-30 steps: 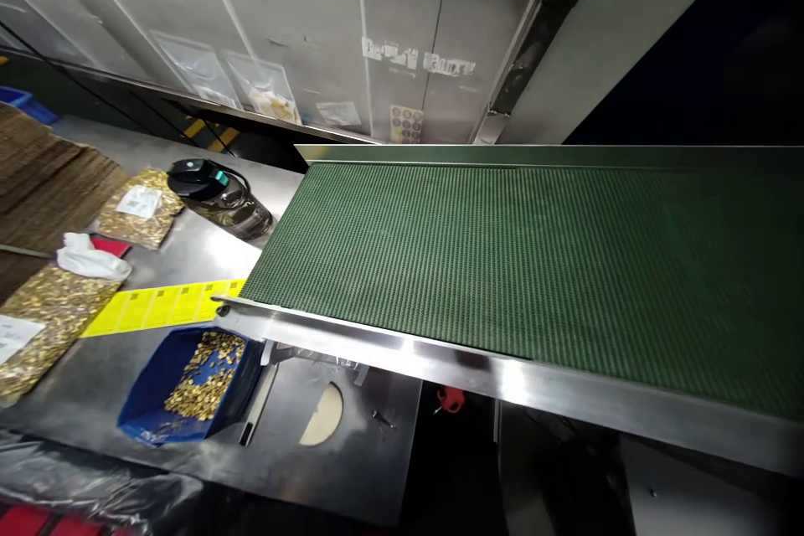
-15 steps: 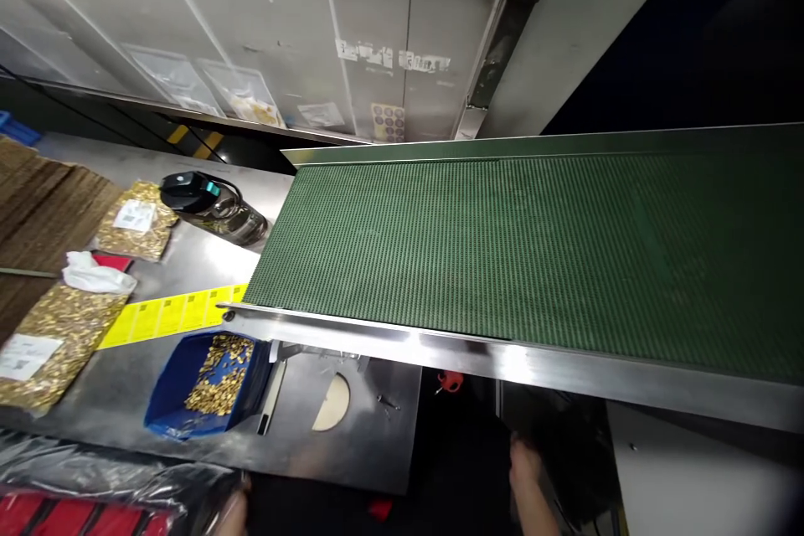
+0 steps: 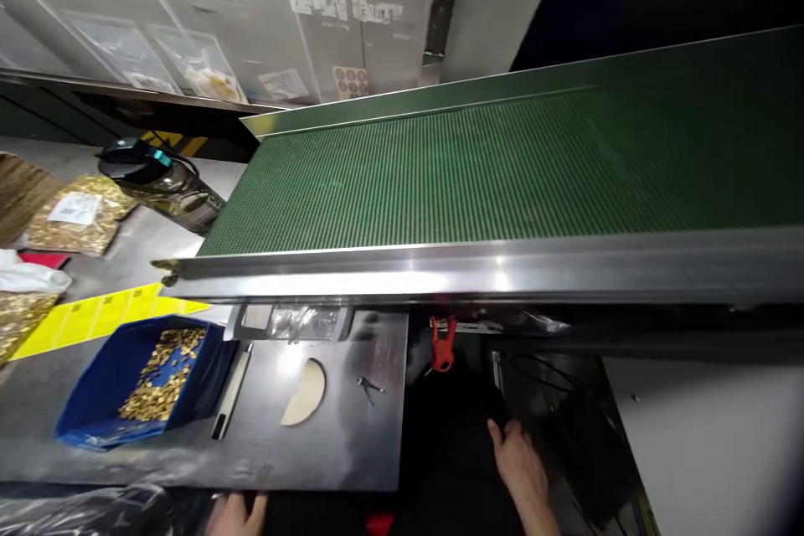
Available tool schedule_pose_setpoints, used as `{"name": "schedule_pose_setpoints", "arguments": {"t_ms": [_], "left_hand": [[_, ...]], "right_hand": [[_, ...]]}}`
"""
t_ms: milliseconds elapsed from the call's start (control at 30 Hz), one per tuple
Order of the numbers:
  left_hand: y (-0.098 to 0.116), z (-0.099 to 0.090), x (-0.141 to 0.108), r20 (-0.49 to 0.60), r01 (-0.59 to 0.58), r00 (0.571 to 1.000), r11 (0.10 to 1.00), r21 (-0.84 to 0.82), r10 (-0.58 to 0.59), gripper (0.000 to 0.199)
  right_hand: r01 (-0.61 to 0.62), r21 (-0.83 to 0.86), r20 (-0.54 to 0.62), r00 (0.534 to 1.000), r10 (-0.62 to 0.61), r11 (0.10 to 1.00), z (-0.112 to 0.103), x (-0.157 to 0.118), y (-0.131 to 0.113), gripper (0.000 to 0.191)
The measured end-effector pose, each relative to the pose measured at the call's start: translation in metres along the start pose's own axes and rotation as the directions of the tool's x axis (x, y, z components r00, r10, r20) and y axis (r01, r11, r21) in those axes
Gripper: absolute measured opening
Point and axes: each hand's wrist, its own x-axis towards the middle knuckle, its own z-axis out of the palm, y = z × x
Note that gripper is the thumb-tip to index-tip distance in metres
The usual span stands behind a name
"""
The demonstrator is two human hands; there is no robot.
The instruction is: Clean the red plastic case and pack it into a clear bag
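My left hand is at the bottom of the view, by the front edge of the steel table. Its thumb stands apart from the fingers, and nothing shows in it; the lower part is cut off by the frame. A clear plastic bag lies just left of it. My right hand hangs low, right of the table, over a dark area beside my dark-clothed legs. Its thumb and fingers are apart, the fingers slightly bent, with no object visible in them. A red-handled tool is beyond it, under the conveyor.
A green conveyor belt with a steel rail crosses the view. On the table are a blue bin of small gold-coloured pieces, a cutter, a pale half-disc, nail clippers, yellow labels and a bottle.
The view has shifted right and come closer to the conveyor. The bag with red items has mostly left the frame at lower left. My right hand shows more fully, thumb apart.
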Motion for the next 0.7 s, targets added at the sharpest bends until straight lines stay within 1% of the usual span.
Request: {"name": "schedule_pose_setpoints", "arguments": {"t_ms": [100,167,267,333,367,433,500,533,567,633,667,700], "left_hand": [[0.007,0.011,-0.005,-0.035,-0.085,0.996,0.995,0.042,0.087,0.038],[0.013,0.013,-0.010,-0.039,-0.118,0.992,0.992,0.035,0.119,0.032],[0.021,0.008,-0.021,-0.045,-0.137,0.990,0.991,-0.002,0.137,0.035],[0.022,0.000,-0.028,-0.057,-0.169,0.984,0.985,-0.019,0.168,0.039],[0.022,-0.004,-0.031,-0.049,-0.184,0.982,0.983,-0.017,0.183,0.042],[0.019,-0.011,-0.036,0.008,-0.194,0.981,0.981,0.004,0.194,0.046],[0.016,-0.015,-0.038,0.088,-0.196,0.977,0.980,0.014,0.194,0.044],[0.014,-0.016,-0.039,0.116,-0.203,0.973,0.979,0.003,0.201,0.043],[0.012,-0.016,-0.040,0.125,-0.213,0.969,0.977,-0.015,0.213,0.041],[0.010,-0.014,-0.042,0.100,-0.250,0.962,0.966,-0.066,0.256,0.039],[0.009,-0.013,-0.043,0.078,-0.267,0.959,0.960,-0.087,0.274,0.038],[0.009,-0.011,-0.043,0.057,-0.282,0.956,0.954,-0.103,0.289,0.038]], "right_hand": [[0.125,0.059,-0.040,0.992,-0.122,0.990,0.007,-0.005,0.025,0.038],[0.188,0.105,-0.082,0.980,-0.180,0.977,0.006,-0.010,0.040,0.037],[0.233,0.177,-0.166,0.965,-0.205,0.956,-0.005,-0.018,0.061,0.042],[0.253,0.223,-0.241,0.950,-0.198,0.941,-0.013,-0.024,0.069,0.044],[0.262,0.243,-0.284,0.940,-0.190,0.934,-0.017,-0.028,0.070,0.043],[0.286,0.275,-0.366,0.914,-0.175,0.918,-0.018,-0.039,0.066,0.042],[0.340,0.297,-0.414,0.888,-0.200,0.892,-0.012,-0.055,0.055,0.044],[0.384,0.303,-0.423,0.874,-0.238,0.872,-0.007,-0.065,0.049,0.044],[0.440,0.304,-0.427,0.856,-0.292,0.845,0.000,-0.076,0.044,0.043],[0.546,0.306,-0.411,0.815,-0.409,0.780,0.009,-0.092,0.042,0.041],[0.569,0.314,-0.393,0.806,-0.442,0.760,0.009,-0.096,0.046,0.041],[0.567,0.326,-0.377,0.812,-0.446,0.757,0.007,-0.097,0.055,0.043]]}}
